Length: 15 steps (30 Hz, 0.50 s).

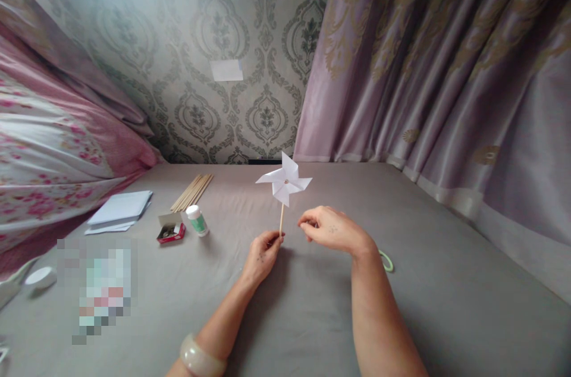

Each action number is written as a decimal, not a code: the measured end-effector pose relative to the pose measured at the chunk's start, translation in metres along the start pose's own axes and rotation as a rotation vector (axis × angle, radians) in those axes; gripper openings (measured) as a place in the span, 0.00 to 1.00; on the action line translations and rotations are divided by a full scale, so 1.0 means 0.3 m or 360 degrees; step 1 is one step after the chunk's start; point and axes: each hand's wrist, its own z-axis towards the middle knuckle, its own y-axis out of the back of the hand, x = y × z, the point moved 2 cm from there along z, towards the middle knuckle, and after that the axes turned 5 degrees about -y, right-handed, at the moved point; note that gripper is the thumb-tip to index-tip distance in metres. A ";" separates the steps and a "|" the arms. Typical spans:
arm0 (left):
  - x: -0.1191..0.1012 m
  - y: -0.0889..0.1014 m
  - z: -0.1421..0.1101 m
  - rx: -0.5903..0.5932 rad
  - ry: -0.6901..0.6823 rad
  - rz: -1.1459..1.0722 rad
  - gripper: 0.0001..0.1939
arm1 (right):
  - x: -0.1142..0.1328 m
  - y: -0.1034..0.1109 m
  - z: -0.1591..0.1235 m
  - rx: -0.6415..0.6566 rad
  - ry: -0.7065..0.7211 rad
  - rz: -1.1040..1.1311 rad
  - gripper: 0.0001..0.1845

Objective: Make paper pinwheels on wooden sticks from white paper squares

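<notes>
A white paper pinwheel [292,182] on a thin wooden stick [282,219] stands upright in front of me. My left hand [264,255] is closed round the lower part of the stick, thumb and fingers pinching it. A small fastener [286,181] shows at the middle of the folded blades. To the right of the stick, and apart from it, hovers my right hand [328,227]. Its fingers are loosely bent and a little apart, with nothing visible in them. Part of a light green ring-shaped handle [387,261] shows beside my right forearm, which hides the rest.
On the grey cloth lie a bundle of wooden sticks [193,192], a stack of white paper [120,209], a small red box [171,231] with small metal bits, a white bottle with a green label [197,221] and a white round lid [40,277]. Curtains [357,97] hang at right.
</notes>
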 end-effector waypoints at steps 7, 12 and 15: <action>0.006 -0.008 0.002 0.0006 -0.0032 0.0031 0.17 | -0.037 -0.001 0.034 -0.0460 -0.0316 0.0000 0.36; -0.003 0.004 0.002 0.0026 -0.0014 -0.0064 0.17 | 0.039 -0.065 -0.018 0.0605 0.0234 -0.0017 0.23; -0.012 0.005 0.001 0.0076 0.0023 -0.0179 0.17 | 0.112 -0.080 -0.040 0.0613 0.0527 -0.0122 0.18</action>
